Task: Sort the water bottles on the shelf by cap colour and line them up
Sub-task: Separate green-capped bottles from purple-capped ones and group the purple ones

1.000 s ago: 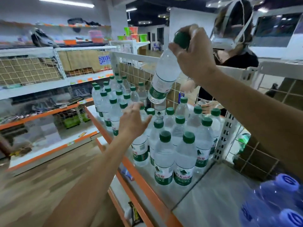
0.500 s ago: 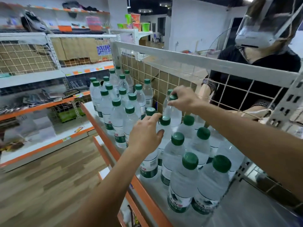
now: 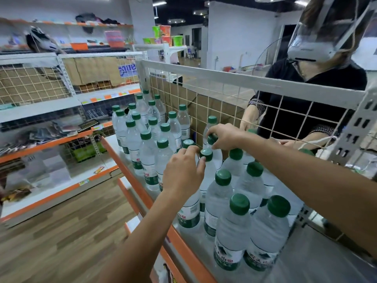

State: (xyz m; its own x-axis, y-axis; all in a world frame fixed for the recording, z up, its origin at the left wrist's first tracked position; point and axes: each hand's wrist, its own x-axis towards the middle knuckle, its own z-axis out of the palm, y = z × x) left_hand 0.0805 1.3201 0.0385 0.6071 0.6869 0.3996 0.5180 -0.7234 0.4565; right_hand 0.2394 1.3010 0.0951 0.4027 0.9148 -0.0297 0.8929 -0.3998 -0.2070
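The right hand pinches the green cap of an upright bottle by the wire back, just beyond the left hand, whose curled fingers hide their grip.

Shop interior: wood-plank floor, white walls and pillar, orange-edged wire-backed shelving at left, round lights on a dark ceiling.

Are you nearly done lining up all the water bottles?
Partly. Every cap in view is green, and a far group of bottles already stands in tidy rows by the wire back. In hand: the right hand grips the cap of one bottle, and the left hand touches the next cap. Left: the near group looks looser and wants straightening.
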